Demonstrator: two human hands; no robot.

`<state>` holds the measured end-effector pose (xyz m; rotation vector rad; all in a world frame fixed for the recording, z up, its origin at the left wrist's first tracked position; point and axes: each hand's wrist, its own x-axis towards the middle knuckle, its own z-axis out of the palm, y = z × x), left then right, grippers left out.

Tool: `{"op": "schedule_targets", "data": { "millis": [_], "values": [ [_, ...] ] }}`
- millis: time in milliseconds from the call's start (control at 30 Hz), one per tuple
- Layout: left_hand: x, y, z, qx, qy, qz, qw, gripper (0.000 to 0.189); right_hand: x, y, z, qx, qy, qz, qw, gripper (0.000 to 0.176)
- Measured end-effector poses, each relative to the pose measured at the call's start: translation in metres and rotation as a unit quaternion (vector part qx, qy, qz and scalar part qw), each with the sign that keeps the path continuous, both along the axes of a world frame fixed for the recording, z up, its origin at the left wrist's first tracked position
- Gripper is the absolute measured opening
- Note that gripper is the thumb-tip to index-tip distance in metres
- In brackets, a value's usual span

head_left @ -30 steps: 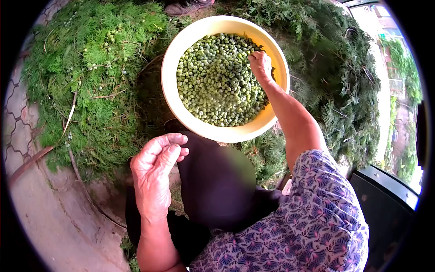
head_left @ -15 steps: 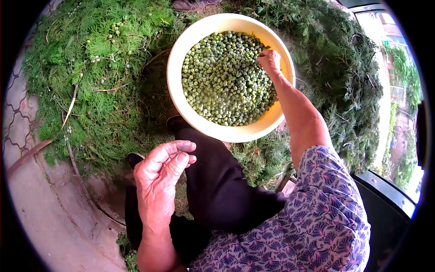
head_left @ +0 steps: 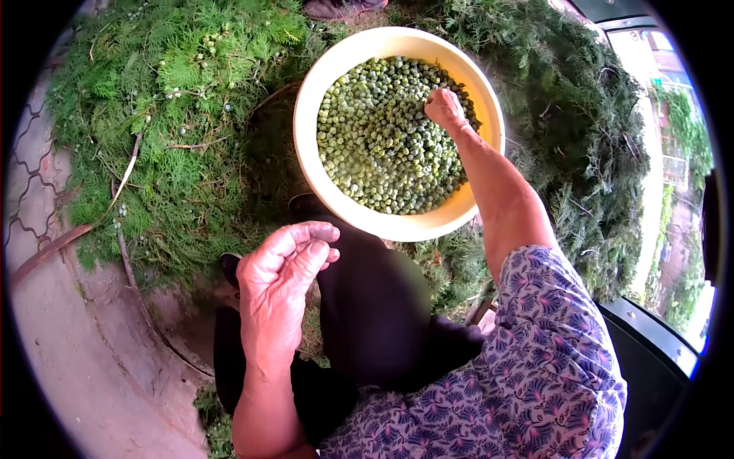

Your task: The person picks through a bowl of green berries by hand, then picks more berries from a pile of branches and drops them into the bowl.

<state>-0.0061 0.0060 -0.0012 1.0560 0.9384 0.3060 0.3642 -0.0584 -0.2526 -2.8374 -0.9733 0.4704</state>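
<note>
A round cream-yellow basin (head_left: 306, 126) holds a heap of small green cones (head_left: 382, 130). My right hand (head_left: 446, 109) reaches over the right part of the heap, its fingers curled closed at the surface of the cones; what they hold, if anything, is hidden. My left hand (head_left: 283, 275) is raised over my lap, below and left of the basin, touching neither basin nor cones. Its fingers are bent and the thumb lies near the fingertips. Whether something small is between them cannot be made out.
Cut green conifer branches (head_left: 183, 138) lie left of the basin, with more branches (head_left: 573, 153) on its right. A bare brown stick (head_left: 53, 249) lies on the paving (head_left: 84, 336) at the left. A shoe (head_left: 344, 8) shows beyond the basin.
My right hand has moved slightly left and down over the cones, away from the basin's right wall. My left hand keeps nearly the same pose. The whole view has shifted a little.
</note>
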Motion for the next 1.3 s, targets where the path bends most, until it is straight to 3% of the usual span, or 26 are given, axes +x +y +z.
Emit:
{"op": "schedule_targets", "data": {
  "millis": [33, 100, 167, 233, 300, 433, 500, 533, 567, 633, 700, 800, 900, 1000, 1067, 1100, 1167, 1300],
  "values": [
    [0.001, 0.000, -0.001, 0.001, -0.003, 0.000, 1.000, 0.016, -0.004, -0.004, 0.010, 0.030, 0.020, 0.011, 0.999, 0.015],
    [0.004, 0.001, -0.002, 0.015, -0.003, 0.000, 1.000, 0.016, -0.024, -0.013, 0.047, 0.153, 0.200, -0.151, 0.956, 0.013],
    [0.007, -0.001, -0.003, 0.012, -0.012, 0.004, 1.000, 0.016, -0.036, -0.023, 0.057, 0.334, 0.410, -0.268, 0.805, 0.011],
    [0.012, -0.002, -0.005, 0.011, -0.003, -0.002, 1.000, 0.015, -0.061, -0.031, 0.081, 0.410, 0.474, -0.300, 0.720, 0.014],
    [0.020, -0.004, -0.008, 0.001, -0.012, -0.011, 1.000, 0.016, -0.083, -0.039, 0.105, 0.433, 0.590, -0.282, 0.621, 0.008],
    [0.036, -0.006, -0.027, 0.046, -0.029, -0.064, 0.996, 0.029, -0.141, -0.044, 0.164, 0.445, 0.673, -0.212, 0.550, 0.008],
    [0.049, -0.009, -0.026, 0.014, -0.041, -0.028, 0.999, 0.034, -0.165, -0.045, 0.188, 0.446, 0.722, -0.182, 0.497, 0.009],
    [0.051, -0.009, -0.024, 0.017, -0.039, -0.030, 0.999, 0.034, -0.176, -0.044, 0.202, 0.435, 0.702, -0.180, 0.534, 0.016],
    [0.053, -0.009, -0.022, 0.002, -0.052, -0.040, 0.998, 0.032, -0.183, -0.044, 0.208, 0.433, 0.704, -0.186, 0.531, 0.015],
    [0.053, -0.009, -0.022, -0.013, -0.065, -0.052, 0.996, 0.030, -0.193, -0.044, 0.213, 0.419, 0.721, -0.197, 0.515, 0.013],
    [0.050, -0.007, -0.027, 0.065, -0.004, -0.102, 0.993, 0.025, -0.198, -0.046, 0.214, 0.422, 0.725, -0.206, 0.504, 0.011],
    [0.048, -0.008, -0.037, 0.095, -0.005, -0.076, 0.993, 0.022, -0.200, -0.052, 0.215, 0.411, 0.761, -0.180, 0.469, 0.011],
    [0.050, -0.005, -0.041, 0.037, -0.053, -0.038, 0.997, 0.026, -0.200, -0.056, 0.228, 0.429, 0.723, -0.180, 0.511, 0.011],
    [0.064, -0.014, -0.022, 0.103, -0.070, -0.005, 0.992, 0.025, -0.196, -0.061, 0.220, 0.406, 0.644, -0.149, 0.631, 0.014],
    [0.065, -0.013, -0.036, 0.244, -0.051, -0.072, 0.966, 0.026, -0.198, -0.064, 0.222, 0.375, 0.569, -0.112, 0.723, 0.015],
    [0.064, -0.013, -0.037, 0.242, -0.055, -0.077, 0.966, 0.026, -0.202, -0.063, 0.227, 0.364, 0.530, -0.102, 0.759, 0.017],
    [0.063, -0.014, -0.038, 0.174, -0.054, -0.124, 0.975, 0.026, -0.205, -0.061, 0.233, 0.346, 0.507, -0.086, 0.785, 0.019],
    [0.062, -0.015, -0.033, 0.237, -0.003, -0.135, 0.962, 0.023, -0.205, -0.064, 0.228, 0.344, 0.541, -0.080, 0.763, 0.016]
  ]
}}
